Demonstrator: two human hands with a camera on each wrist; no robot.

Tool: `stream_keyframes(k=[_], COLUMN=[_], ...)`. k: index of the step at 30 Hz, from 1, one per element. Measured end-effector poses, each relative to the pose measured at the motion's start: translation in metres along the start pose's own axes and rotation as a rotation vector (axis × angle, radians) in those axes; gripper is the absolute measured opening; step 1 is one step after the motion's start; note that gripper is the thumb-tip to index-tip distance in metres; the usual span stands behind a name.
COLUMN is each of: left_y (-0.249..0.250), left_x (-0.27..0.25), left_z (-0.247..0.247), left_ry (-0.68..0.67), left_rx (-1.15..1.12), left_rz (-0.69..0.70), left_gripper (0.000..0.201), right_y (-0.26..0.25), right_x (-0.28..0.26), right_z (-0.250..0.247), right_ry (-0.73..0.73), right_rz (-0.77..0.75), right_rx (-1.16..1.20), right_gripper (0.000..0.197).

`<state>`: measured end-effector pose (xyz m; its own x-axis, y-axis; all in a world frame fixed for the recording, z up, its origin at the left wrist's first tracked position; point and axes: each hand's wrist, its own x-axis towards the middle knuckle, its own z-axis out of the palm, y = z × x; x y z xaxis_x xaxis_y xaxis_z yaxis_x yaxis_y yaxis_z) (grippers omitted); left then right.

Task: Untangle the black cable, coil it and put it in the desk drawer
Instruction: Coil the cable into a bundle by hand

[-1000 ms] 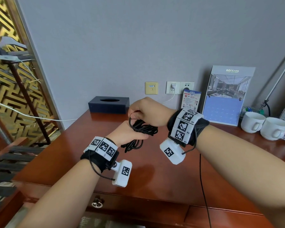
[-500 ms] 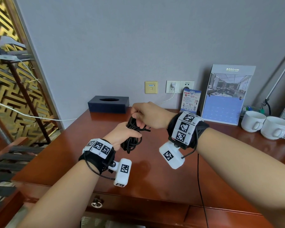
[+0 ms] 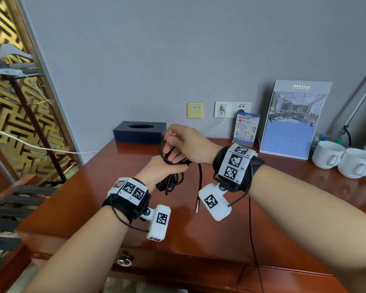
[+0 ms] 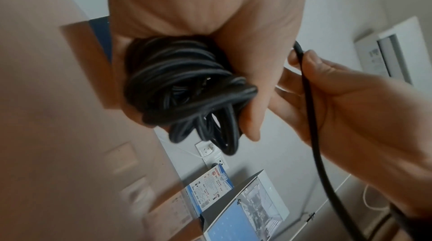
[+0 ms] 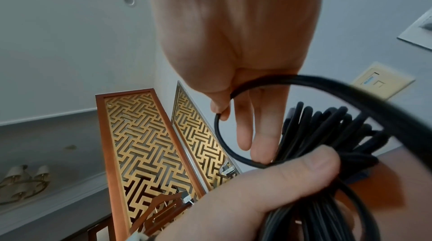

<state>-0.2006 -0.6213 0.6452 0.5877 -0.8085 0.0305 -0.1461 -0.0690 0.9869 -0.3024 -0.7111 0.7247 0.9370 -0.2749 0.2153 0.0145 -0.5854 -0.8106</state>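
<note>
Head view shows your left hand (image 3: 163,172) wrapped around a bundle of the black cable (image 3: 170,182), fingers and thumb curled tight on the gathered loops, held in the air above the wooden desk (image 3: 199,235). The loops hang below your fist, and one loose strand drops past them to a small metal plug (image 3: 197,206) that dangles just over the desktop. Your right hand (image 3: 188,144) sits just above and behind the left, touching it; thumb and forefinger pinch a single loop of the cable, while the other fingers are partly extended down toward the bundle.

From the left wrist camera you see the coil (image 4: 187,88) packed into your palm, several turns crossing each other, with the thumb pressed along its right side. One strand runs out past your right hand (image 4: 339,101), whose fingertips hold it.

From the right wrist camera, the loop (image 5: 233,134) curves from your pinching fingers round to your left thumb (image 5: 292,173), which clamps the bundled strands.

The desk drawer (image 3: 178,263) sits below the front edge with a ring pull (image 3: 124,261); whether it is fully shut you cannot tell from here. At the back of the desk stand a dark tissue box (image 3: 140,132), a small info card (image 3: 246,129), a large calendar stand (image 3: 292,121) and two white cups (image 3: 344,160).
</note>
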Motion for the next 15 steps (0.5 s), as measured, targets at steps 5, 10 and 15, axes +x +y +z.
stream_keyframes(k=[5, 10, 15], left_y=[0.004, 0.006, 0.010], left_x=[0.000, -0.001, -0.004], left_z=[-0.001, -0.003, -0.010], left_ry=[-0.038, -0.084, -0.241], left_rx=[-0.008, 0.190, 0.398], left_rz=[0.081, 0.096, 0.089], left_gripper=[0.034, 0.034, 0.025], right_y=[-0.001, -0.001, -0.004], right_x=[0.001, 0.000, 0.010], right_z=[-0.003, -0.010, -0.041], right_ry=[-0.024, -0.092, -0.040], right_rz=[0.060, 0.053, -0.117], right_rx=[0.128, 0.053, -0.485], right_gripper=[0.013, 0.012, 0.010])
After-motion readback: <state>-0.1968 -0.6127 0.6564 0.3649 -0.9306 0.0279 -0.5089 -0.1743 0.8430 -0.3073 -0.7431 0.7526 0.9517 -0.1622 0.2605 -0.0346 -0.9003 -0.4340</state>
